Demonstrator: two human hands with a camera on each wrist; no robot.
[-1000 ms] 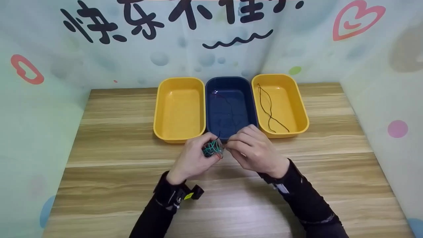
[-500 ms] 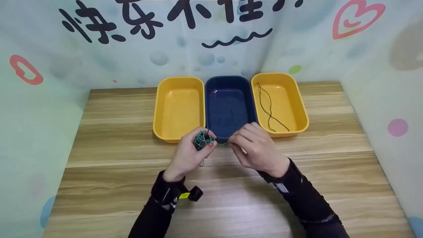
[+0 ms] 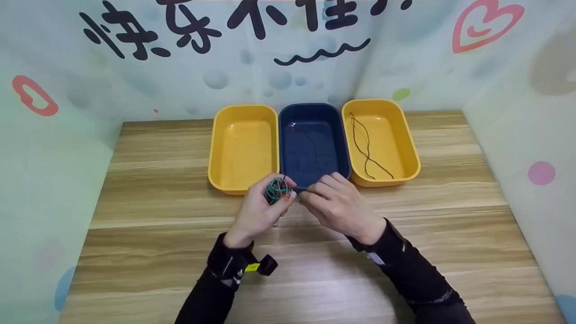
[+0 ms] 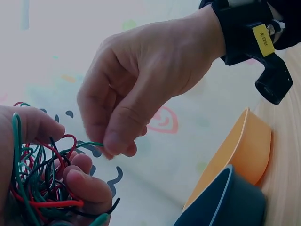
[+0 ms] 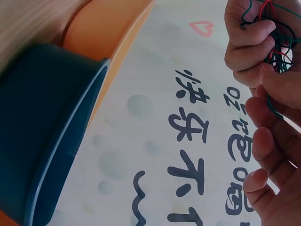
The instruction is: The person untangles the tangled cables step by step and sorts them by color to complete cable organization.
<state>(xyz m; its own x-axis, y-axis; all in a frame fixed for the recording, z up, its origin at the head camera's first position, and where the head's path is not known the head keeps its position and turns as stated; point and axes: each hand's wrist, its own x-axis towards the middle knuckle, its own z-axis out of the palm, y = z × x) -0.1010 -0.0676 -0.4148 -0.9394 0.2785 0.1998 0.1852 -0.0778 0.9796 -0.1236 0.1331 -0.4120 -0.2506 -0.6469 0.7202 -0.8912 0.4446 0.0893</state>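
My left hand [image 3: 258, 209] grips a tangled bundle of thin wires [image 4: 42, 174], green, red and black, in its curled fingers. Thumb and forefinger of my right hand [image 3: 339, 204] pinch a green wire [image 4: 89, 143] that runs out of the bundle, close beside the left hand. In the right wrist view, a short green length [image 5: 273, 107] shows between the right fingers. Both hands are just in front of the dark blue tray [image 3: 310, 114], above the table. Inside that tray lies a thin wire [image 3: 313, 146], mostly dark with a reddish end.
Left of the blue tray stands a yellow tray [image 3: 211, 153]. Another yellow tray [image 3: 411, 153] on the right contains dark wires [image 3: 368, 155]. All three sit in a row on a wooden table [image 3: 157, 202], before a printed backdrop [image 3: 180, 90].
My left hand has shifted a little left and away from me with the bundle. My right hand first drew a green wire out rightward, then came back nearer the left hand.
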